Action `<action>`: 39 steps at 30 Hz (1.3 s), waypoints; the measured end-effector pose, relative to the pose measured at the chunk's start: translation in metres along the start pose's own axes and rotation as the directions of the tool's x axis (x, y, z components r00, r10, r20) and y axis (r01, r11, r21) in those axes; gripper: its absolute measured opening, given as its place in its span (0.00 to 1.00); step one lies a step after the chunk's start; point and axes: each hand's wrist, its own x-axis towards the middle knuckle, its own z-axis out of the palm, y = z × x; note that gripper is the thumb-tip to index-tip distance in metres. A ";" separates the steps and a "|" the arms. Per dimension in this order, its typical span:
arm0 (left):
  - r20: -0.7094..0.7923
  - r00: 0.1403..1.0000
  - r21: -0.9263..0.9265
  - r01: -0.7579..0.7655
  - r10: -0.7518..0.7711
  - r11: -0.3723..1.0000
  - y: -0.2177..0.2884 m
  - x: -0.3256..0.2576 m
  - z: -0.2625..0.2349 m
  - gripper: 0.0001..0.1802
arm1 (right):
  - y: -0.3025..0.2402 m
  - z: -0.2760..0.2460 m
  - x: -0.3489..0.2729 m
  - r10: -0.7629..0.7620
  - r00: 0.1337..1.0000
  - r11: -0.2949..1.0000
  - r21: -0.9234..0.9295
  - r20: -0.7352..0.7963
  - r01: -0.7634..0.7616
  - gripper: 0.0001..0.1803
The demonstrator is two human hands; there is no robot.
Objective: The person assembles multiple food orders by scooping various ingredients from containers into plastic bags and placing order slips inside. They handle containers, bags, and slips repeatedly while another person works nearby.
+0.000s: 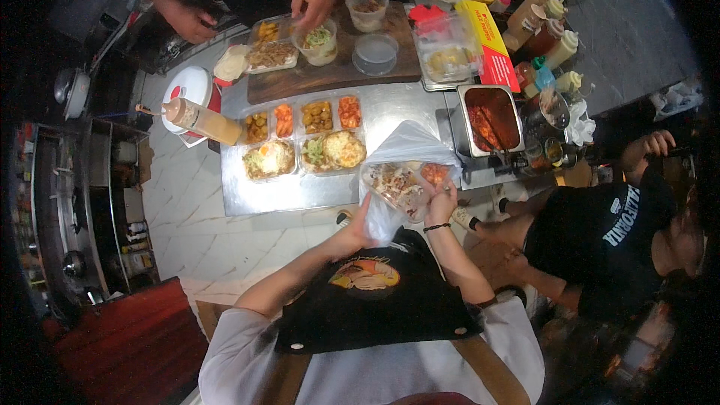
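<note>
At the table's near edge I hold a clear takeaway container (401, 189) of food, tilted and partly inside a thin plastic bag (405, 142). My left hand (360, 226) grips the bag at the container's left side, with its fingers partly hidden by the film. My right hand (441, 206) is closed on the container's right corner, beside an orange-red side portion. Left of the bag, two filled takeaway containers sit on the steel table: one with greens and grated topping (334, 151), the other with egg and greens (270, 159).
Across the steel table (300, 196), another person's hands are by a tub of greens (316, 45) on a wooden board (281, 88). A sauce bottle (202, 120) stands at left. A steel pan of red food (491, 124) and several sauce bottles (544, 37) are at right. Another person (600, 232) sits at right.
</note>
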 end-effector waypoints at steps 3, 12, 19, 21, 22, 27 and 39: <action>0.247 0.943 0.600 -0.329 0.223 0.729 0.014 -0.022 -0.001 0.48 | 0.004 -0.001 -0.003 -0.092 0.988 0.995 0.033 -0.124 0.097 0.16; -0.572 0.768 0.670 0.234 0.288 0.705 -0.032 0.075 -0.014 0.27 | 0.008 -0.018 0.005 -0.021 0.986 1.000 -0.018 -0.164 0.018 0.19; -0.562 0.701 0.540 -0.091 0.439 0.837 0.000 0.026 -0.003 0.17 | 0.013 -0.016 -0.003 -0.133 0.966 0.989 0.028 -0.221 0.143 0.21; -0.160 0.950 0.665 -0.098 0.269 0.740 0.001 0.016 0.010 0.17 | 0.017 -0.014 0.000 -0.087 0.975 0.991 0.078 -0.207 0.105 0.22; 0.057 0.988 0.734 -0.140 0.145 0.665 0.002 0.014 0.013 0.16 | 0.020 -0.014 0.001 -0.054 0.977 0.987 0.138 -0.207 0.083 0.22; 0.157 0.988 0.570 -0.093 0.003 0.816 0.017 0.021 0.021 0.16 | 0.037 -0.016 0.003 0.210 0.977 0.972 0.109 -0.030 -0.206 0.21; -0.058 0.924 -0.172 -0.383 0.379 0.908 0.162 0.028 0.028 0.13 | -0.157 -0.047 -0.026 0.367 0.498 0.052 -0.552 0.786 0.832 0.31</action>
